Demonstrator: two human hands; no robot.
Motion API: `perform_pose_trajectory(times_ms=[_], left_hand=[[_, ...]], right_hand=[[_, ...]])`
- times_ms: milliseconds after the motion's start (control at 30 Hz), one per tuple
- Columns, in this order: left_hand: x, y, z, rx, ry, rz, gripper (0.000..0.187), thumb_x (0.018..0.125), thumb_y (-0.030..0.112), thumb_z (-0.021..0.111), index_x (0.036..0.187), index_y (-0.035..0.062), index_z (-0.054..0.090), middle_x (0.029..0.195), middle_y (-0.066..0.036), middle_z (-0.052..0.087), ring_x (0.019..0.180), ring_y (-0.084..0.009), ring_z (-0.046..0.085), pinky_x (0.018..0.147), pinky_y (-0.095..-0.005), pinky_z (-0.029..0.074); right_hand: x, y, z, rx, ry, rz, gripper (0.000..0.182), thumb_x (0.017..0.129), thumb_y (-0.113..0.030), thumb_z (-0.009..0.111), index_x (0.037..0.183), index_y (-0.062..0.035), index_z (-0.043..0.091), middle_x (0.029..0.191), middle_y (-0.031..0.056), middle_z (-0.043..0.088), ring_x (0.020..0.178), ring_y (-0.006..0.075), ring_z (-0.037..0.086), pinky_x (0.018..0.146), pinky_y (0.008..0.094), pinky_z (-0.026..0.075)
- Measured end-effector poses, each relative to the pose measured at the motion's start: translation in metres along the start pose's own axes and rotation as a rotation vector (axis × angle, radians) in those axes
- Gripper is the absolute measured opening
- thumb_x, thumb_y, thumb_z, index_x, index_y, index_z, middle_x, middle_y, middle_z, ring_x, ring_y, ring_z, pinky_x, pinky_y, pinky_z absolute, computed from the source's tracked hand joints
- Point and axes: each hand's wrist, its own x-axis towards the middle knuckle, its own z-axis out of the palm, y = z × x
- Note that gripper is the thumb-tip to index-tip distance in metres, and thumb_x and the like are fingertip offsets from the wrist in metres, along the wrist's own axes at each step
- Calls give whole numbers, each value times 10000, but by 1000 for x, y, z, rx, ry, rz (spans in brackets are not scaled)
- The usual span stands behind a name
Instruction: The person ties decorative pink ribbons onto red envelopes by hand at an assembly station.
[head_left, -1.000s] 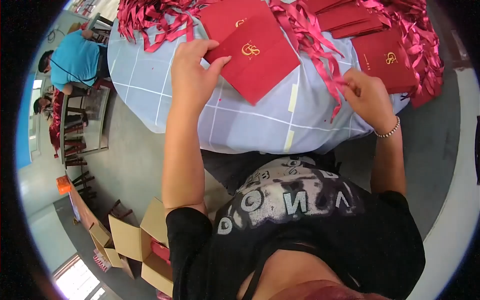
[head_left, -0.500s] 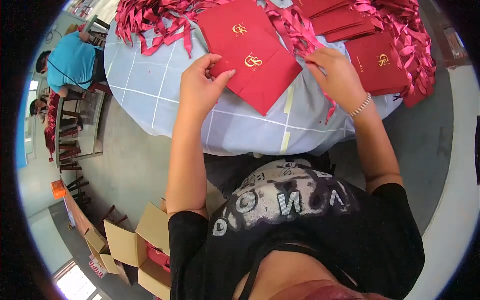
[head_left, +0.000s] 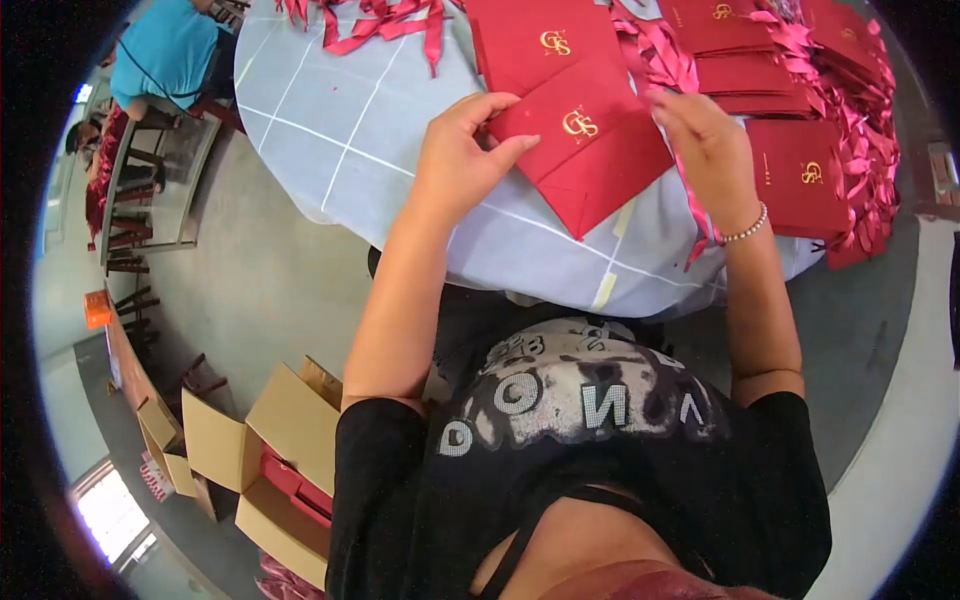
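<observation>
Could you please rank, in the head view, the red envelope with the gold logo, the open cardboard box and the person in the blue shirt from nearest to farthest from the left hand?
1. Red envelope: under the left hand fingertips, on the table.
2. Person in the blue shirt: upper left, past the table.
3. Open cardboard box: on the floor, lower left.

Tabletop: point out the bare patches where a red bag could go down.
Bare cloth lies left of the left hand, below the ribbon heap. A narrower strip runs along the near edge under the held red bag. Right of the right hand, bag stacks crowd it.
</observation>
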Motion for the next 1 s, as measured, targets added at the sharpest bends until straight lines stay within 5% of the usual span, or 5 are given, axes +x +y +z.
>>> perform_pose_trajectory(times_ms=[100, 400, 700, 1000], left_hand=[[0, 0, -1, 3, -6, 37, 413, 755, 91, 858, 1127, 17, 696, 983, -11, 696, 839, -82, 604, 741, -239, 502], [-4, 1, -4, 55, 0, 58, 411, 739, 77, 853, 1110, 17, 686, 972, -32, 690, 839, -110, 617, 739, -256, 507], [-5, 1, -5, 81, -39, 131, 392, 741, 40, 830, 1102, 13, 677, 941, -46, 674, 830, -125, 629, 710, -264, 505], [-7, 2, -3, 78, -17, 321, 380, 749, 5, 782, 1115, 26, 681, 983, -93, 690, 847, -202, 657, 750, -299, 526]], right_hand=[[5, -26, 27, 94, -101, -114, 176, 915, -115, 669, 1052, -24, 731, 849, 157, 685, 780, 304, 665, 692, 359, 520], [24, -51, 63, 193, -234, 141, 151, 861, -179, 720, 897, -33, 727, 820, 149, 678, 738, 311, 663, 663, 388, 518], [22, -48, 76, -111, -81, -269, 122, 845, -135, 668, 779, -40, 629, 766, 132, 624, 698, 334, 638, 625, 433, 522], [15, -57, 80, -251, -74, -243, 140, 869, -162, 643, 792, -50, 606, 792, 123, 631, 701, 338, 650, 606, 449, 529]])
